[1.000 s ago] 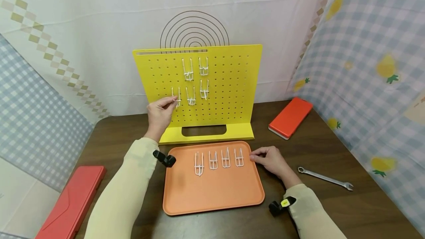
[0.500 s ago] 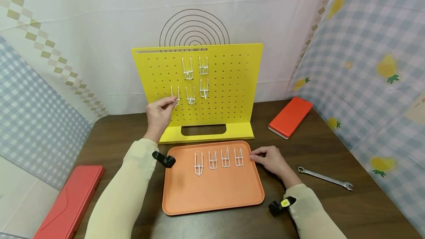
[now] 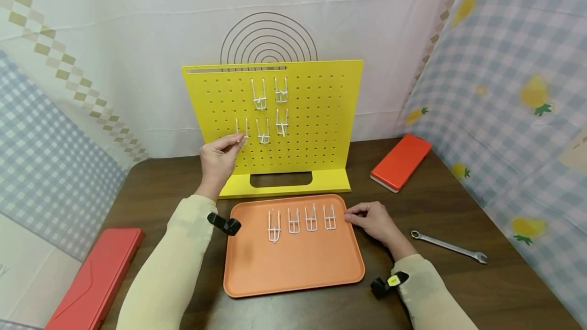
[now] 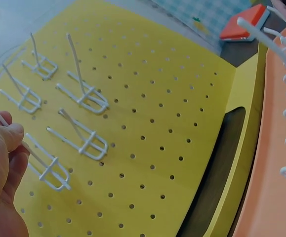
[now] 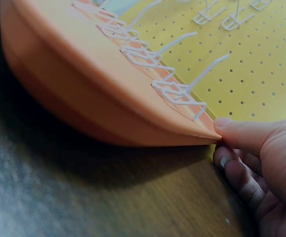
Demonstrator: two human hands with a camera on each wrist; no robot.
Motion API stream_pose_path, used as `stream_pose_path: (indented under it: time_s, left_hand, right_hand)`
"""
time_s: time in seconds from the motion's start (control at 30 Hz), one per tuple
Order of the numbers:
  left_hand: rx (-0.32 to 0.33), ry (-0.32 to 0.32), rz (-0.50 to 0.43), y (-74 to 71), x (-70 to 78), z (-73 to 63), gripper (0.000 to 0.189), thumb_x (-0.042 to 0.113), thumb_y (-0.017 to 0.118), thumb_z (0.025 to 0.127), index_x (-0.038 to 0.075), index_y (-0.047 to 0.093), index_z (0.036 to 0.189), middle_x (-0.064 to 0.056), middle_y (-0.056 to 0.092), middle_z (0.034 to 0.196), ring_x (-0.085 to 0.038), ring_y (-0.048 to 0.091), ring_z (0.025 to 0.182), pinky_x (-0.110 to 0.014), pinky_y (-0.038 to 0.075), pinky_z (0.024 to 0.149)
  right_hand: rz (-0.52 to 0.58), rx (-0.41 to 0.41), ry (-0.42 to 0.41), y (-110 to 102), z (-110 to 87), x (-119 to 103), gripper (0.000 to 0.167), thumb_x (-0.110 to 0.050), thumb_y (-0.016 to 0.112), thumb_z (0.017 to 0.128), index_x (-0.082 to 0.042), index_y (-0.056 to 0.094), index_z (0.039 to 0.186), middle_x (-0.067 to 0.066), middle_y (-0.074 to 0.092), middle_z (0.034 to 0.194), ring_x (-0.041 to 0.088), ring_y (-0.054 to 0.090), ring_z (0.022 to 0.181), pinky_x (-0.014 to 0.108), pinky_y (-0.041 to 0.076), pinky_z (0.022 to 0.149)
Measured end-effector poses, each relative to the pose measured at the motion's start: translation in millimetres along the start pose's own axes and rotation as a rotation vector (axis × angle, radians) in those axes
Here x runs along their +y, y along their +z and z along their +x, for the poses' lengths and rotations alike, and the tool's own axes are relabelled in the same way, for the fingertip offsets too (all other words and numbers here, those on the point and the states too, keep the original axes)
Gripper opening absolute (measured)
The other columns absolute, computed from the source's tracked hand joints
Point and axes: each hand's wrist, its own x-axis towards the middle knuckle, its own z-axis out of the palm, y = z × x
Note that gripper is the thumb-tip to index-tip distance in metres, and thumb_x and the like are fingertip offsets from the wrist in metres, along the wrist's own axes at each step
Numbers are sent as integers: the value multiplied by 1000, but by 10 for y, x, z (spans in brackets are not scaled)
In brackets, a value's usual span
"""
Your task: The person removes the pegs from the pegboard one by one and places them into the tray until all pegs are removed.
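On the yellow pegboard (image 3: 316, 116) hang several white wire pegboard hooks. My left hand (image 3: 217, 163) pinches the prong of the lowest-left hook (image 4: 51, 173) between thumb and fingers, its frame lying flat against the board. Beside it hang another hook (image 3: 263, 134) and, to the upper right, a further one (image 4: 86, 98). My right hand (image 5: 266, 168) pinches the right rim of the orange tray (image 3: 293, 269) between thumb and fingers. Several more hooks lie in a row at the tray's far side, the nearest hook (image 5: 177, 94) close to that hand.
A red case (image 3: 401, 163) lies right of the pegboard, and a longer red box (image 3: 98, 274) at the left. A steel combination wrench (image 3: 449, 246) lies on the wooden table right of my right hand. Patterned cloth hangs behind and at the sides.
My left hand keeps its pinch on the hook, with its wrist shifted slightly left. My right hand stays at the tray rim.
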Motion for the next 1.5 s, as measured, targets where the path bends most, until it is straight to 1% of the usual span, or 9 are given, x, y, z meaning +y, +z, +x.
stream_pose_path:
  time_s: [0.07,0.17,0.3,0.47,0.67,0.87,1.17,1.33,1.5]
  left_hand:
    - [0,-6,-15,-29,-57,-17,16,-6,71,83,-6,73,98,-20,70,99,-25,69,93,-22,54,77]
    - [-11,-18,-16,-85,-1,-77,15,-5,70,83,-7,73,98,-19,71,99,-20,70,92,-22,54,76]
    - [-30,-21,23,-157,193,-227,14,-6,69,84,-9,73,98,-21,71,98,-13,69,85,-18,53,71]
    - [-49,-21,63,-245,307,-472,13,-7,70,82,-8,73,95,-20,71,94,-5,67,79,-15,51,66]
    - [-70,-73,41,-320,333,-752,13,-10,71,80,-10,73,94,-21,71,94,-9,69,86,-18,53,72]
    - [-95,-78,-32,-349,325,-907,15,-16,70,78,-14,71,93,-26,69,92,-10,69,86,-22,54,73]
    - [-262,-54,-7,-401,368,-1037,17,-17,68,78,-12,71,95,-24,70,92,-26,71,83,-23,55,69]
    - [-337,-54,7,-416,363,-1095,16,-16,69,78,-11,72,93,-23,70,90,-26,70,80,-26,56,65]
    - [-393,-96,-35,-424,302,-1119,17,-14,70,79,-8,73,94,-22,70,91,-25,70,79,-26,56,64]
  right_hand:
    - [1,0,-1,4,0,-2,12,-24,77,83,-17,78,92,-2,72,89,16,63,85,34,50,73]
    - [4,-2,-4,9,-1,-8,12,-24,77,83,-16,78,92,-2,72,89,17,63,85,34,50,73]
    - [0,-1,0,5,-5,0,13,-26,77,83,-17,78,92,-2,72,89,16,62,85,33,50,72]
    - [-6,1,2,-5,-2,22,15,-29,77,83,-17,78,92,-2,72,90,16,62,86,33,50,73]
    - [-9,-4,-2,-10,5,23,15,-30,77,83,-18,78,93,-2,72,90,16,63,87,34,50,74]
    - [-7,-3,-3,-9,-2,19,16,-29,77,83,-17,78,93,-2,72,90,17,63,88,34,50,75]
    - [-11,-2,0,-2,5,4,16,-29,77,83,-17,78,92,-2,72,90,17,63,88,35,50,75]
    - [-19,3,-2,-7,14,0,16,-29,77,82,-17,78,92,-1,72,90,17,63,88,35,50,75]
    - [-15,-1,7,-7,-1,12,16,-30,77,83,-18,78,92,-2,72,90,17,63,88,35,50,75]
